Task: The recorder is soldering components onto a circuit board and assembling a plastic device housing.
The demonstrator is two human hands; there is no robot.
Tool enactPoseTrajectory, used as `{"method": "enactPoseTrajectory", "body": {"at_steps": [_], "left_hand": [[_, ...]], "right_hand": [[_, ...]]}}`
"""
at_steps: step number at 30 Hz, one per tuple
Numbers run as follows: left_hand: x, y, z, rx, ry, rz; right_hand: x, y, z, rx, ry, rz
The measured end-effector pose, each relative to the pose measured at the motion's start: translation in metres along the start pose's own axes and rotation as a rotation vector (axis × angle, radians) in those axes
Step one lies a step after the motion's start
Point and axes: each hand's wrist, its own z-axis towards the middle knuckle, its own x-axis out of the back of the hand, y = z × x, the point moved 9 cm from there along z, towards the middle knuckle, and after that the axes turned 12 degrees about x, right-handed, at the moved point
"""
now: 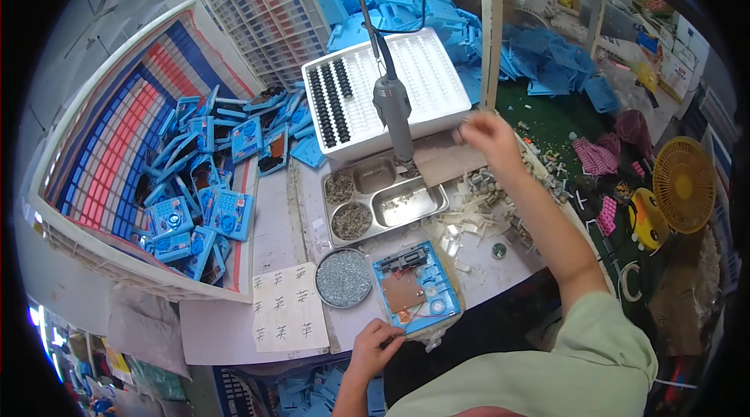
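A blue plastic housing (447, 292) lies on the table in front of me, with a brown circuit board (402, 292), a black mechanism (404, 260) and thin red wires inside it. My left hand (376, 345) pinches the housing's near left corner between thumb and fingers. Out past the housing, my right hand (491, 138) is raised near the right end of the white tray (391, 130), above a piece of brown cardboard (448, 158). Its fingers are curled together; whatever they hold is too small to make out. A grey electric screwdriver (393, 108) hangs upright before the white tray.
A metal tray (380, 223) has compartments of small screws. Beside it sit a round dish of silvery bits (344, 278) and a marked paper sheet (287, 309). Loose pale plastic parts (476, 206) cover the right side. Left stands a crate (109, 276) of blue housings; more are heaped behind.
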Motion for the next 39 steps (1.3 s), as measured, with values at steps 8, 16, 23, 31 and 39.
{"method": "enactPoseTrajectory", "body": {"at_steps": [8, 16, 23, 31, 39], "left_hand": [[-0.002, 0.005, 0.001, 0.001, -0.017, 0.056], [-0.002, 0.007, -0.001, 0.062, -0.043, 0.137], [-0.003, 0.008, 0.001, 0.129, -0.013, 0.154], [-0.005, 0.005, -0.004, 0.152, -0.037, 0.09], [0.0, 0.002, -0.002, 0.13, -0.013, 0.098]], "right_hand": [[0.007, -0.012, -0.202, -0.194, -0.287, -0.23], [-0.047, -0.035, -0.208, -0.018, -0.445, -0.162], [-0.038, -0.081, -0.16, 0.109, -0.321, -0.032], [-0.049, -0.064, -0.184, 0.059, -0.407, -0.099], [-0.049, -0.058, -0.189, 0.099, -0.46, -0.204]]}}
